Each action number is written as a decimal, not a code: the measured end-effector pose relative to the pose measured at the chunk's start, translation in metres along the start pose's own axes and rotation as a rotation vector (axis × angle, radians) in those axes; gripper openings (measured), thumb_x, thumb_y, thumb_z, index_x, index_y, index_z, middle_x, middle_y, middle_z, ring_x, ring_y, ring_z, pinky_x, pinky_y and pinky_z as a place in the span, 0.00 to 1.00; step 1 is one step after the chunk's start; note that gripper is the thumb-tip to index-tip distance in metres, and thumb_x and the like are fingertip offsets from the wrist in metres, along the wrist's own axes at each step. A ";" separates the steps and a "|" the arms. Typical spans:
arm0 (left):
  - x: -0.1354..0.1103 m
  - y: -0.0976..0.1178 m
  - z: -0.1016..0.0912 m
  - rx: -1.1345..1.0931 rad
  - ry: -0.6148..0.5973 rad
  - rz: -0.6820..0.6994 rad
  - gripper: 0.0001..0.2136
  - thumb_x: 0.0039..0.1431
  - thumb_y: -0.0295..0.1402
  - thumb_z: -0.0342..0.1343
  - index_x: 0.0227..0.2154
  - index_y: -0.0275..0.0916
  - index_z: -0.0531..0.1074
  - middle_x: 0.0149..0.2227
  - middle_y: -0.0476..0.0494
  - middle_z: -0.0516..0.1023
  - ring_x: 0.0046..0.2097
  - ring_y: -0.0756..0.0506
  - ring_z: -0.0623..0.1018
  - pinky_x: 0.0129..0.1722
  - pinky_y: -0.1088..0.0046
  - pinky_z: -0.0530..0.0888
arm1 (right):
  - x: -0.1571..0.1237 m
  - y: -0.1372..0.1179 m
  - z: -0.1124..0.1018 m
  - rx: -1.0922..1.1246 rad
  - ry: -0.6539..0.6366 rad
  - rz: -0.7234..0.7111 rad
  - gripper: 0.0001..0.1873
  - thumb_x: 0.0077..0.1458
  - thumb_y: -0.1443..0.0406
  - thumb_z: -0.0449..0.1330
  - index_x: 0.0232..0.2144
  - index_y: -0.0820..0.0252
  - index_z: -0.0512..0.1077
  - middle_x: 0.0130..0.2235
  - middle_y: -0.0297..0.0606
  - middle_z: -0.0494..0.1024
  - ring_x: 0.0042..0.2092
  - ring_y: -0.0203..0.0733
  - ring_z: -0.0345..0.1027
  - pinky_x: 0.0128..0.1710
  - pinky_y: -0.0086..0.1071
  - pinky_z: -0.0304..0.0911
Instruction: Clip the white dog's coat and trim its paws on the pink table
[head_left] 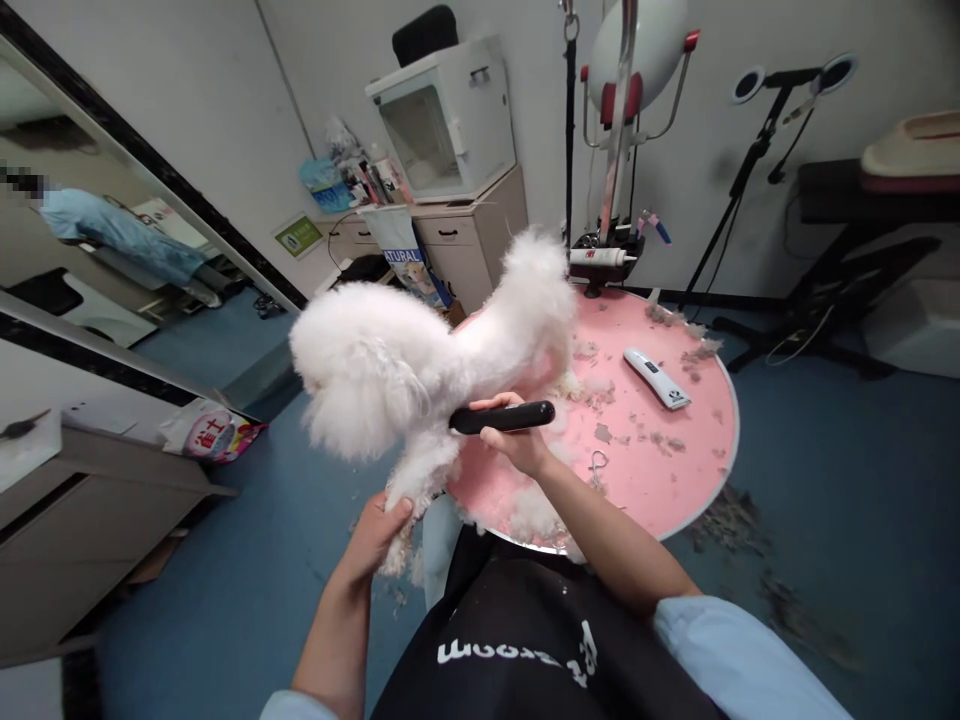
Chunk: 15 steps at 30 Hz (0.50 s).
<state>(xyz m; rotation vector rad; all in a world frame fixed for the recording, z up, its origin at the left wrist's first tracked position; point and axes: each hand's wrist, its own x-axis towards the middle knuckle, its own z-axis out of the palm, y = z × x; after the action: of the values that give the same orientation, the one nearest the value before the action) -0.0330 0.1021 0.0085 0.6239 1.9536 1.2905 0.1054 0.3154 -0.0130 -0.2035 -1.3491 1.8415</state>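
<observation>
A fluffy white dog (480, 350) stands on a round pink grooming table (675, 480), its head to the left. My right hand (517, 450) is closed around a black hair clipper (514, 416), whose front end meets the fur by the dog's shoulder. Lower left, my left hand (382, 530) grips the dog's front leg (420, 470), fingers partly hidden behind it. A white clipper (656, 378) lies on the table to the right. Nearer to my right forearm is a small metal clip-like tool (598, 466). White and grey tufts of cut hair are scattered over the tabletop.
Behind the table rises a metal grooming post (619, 130) with a black strap and a tool holder carrying a white tube (600, 257). A white cabinet box (450, 120) sits on a counter. Cut hair (727, 520) litters the blue floor. A mirror (150, 210) stands left.
</observation>
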 end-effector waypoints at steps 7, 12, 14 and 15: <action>-0.003 -0.004 0.001 0.009 -0.066 0.026 0.31 0.34 0.62 0.62 0.22 0.33 0.71 0.19 0.46 0.69 0.21 0.52 0.63 0.21 0.77 0.58 | 0.001 0.001 -0.009 0.175 0.317 -0.078 0.12 0.48 0.65 0.61 0.37 0.54 0.65 0.40 0.34 0.80 0.20 0.28 0.60 0.20 0.25 0.58; -0.007 -0.002 0.005 -0.010 -0.072 -0.004 0.32 0.32 0.62 0.62 0.20 0.32 0.71 0.18 0.45 0.70 0.20 0.52 0.64 0.20 0.77 0.59 | 0.004 0.014 -0.002 0.210 0.023 0.125 0.17 0.39 0.68 0.65 0.35 0.55 0.66 0.39 0.34 0.81 0.21 0.30 0.64 0.19 0.25 0.59; -0.008 -0.002 0.006 -0.019 -0.069 0.001 0.31 0.33 0.62 0.62 0.21 0.32 0.71 0.19 0.44 0.71 0.21 0.52 0.64 0.20 0.77 0.60 | 0.002 0.021 -0.006 0.268 -0.075 0.232 0.19 0.37 0.68 0.66 0.34 0.56 0.66 0.36 0.34 0.82 0.21 0.31 0.64 0.17 0.24 0.56; -0.009 -0.003 0.006 -0.023 -0.072 0.002 0.31 0.34 0.62 0.62 0.21 0.32 0.72 0.19 0.44 0.71 0.21 0.52 0.64 0.20 0.77 0.59 | 0.001 0.022 -0.008 0.321 -0.054 0.248 0.18 0.37 0.67 0.67 0.34 0.56 0.67 0.35 0.34 0.82 0.20 0.30 0.63 0.16 0.23 0.55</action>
<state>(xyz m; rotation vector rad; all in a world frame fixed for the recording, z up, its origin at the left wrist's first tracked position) -0.0226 0.0984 0.0069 0.6525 1.8775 1.2729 0.0977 0.3202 -0.0348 -0.1581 -1.0807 2.2570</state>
